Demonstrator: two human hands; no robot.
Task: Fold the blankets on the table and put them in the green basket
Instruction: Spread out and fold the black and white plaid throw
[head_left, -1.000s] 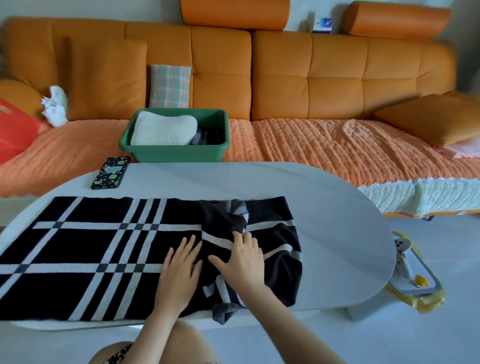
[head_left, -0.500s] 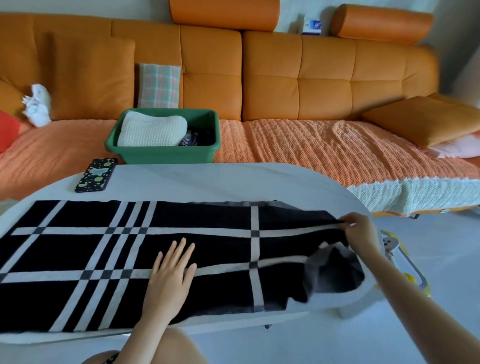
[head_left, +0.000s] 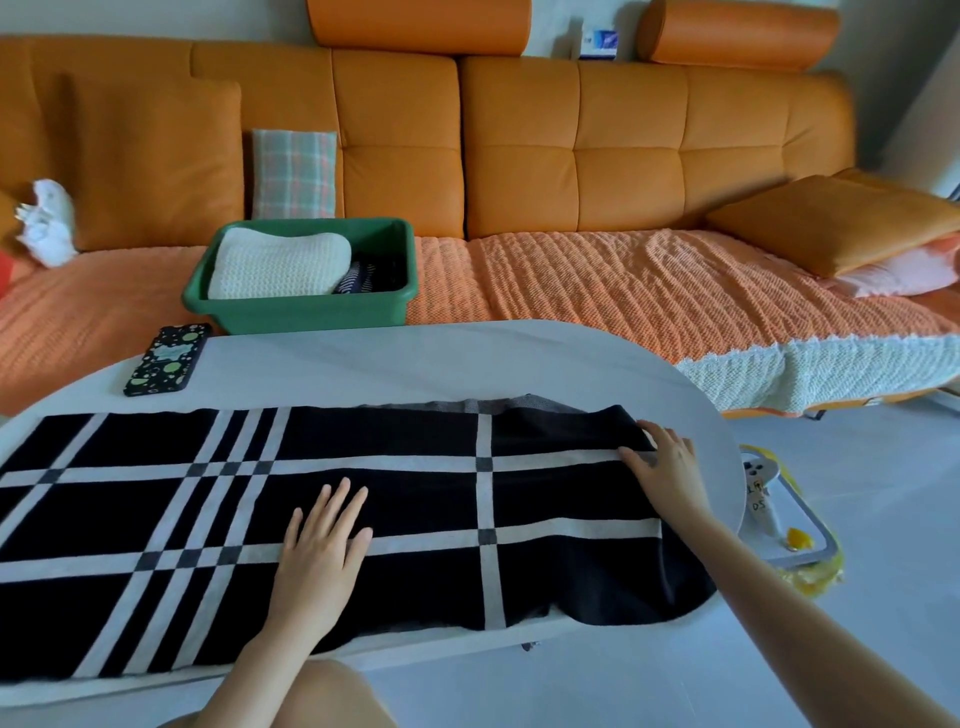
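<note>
Here both hands lie palm down on the black blanket (head_left: 415, 499) with pale stripes, which is spread lengthwise on the white worktop (head_left: 415, 364). The left hand (head_left: 319, 556) presses flat near the middle, its fingers straight and slightly fanned. The right hand (head_left: 670, 470) rests at the blanket's right end with its fingers spread, gripping nothing. The two hands are well apart. Beyond the worktop, the green basket (head_left: 311, 314) sits on the sofa (head_left: 623, 280) and holds a folded cream blanket (head_left: 275, 265).

Home living room, orange sofa (head_left: 571, 156), cushions (head_left: 156, 161), white oval table (head_left: 415, 364)
</note>
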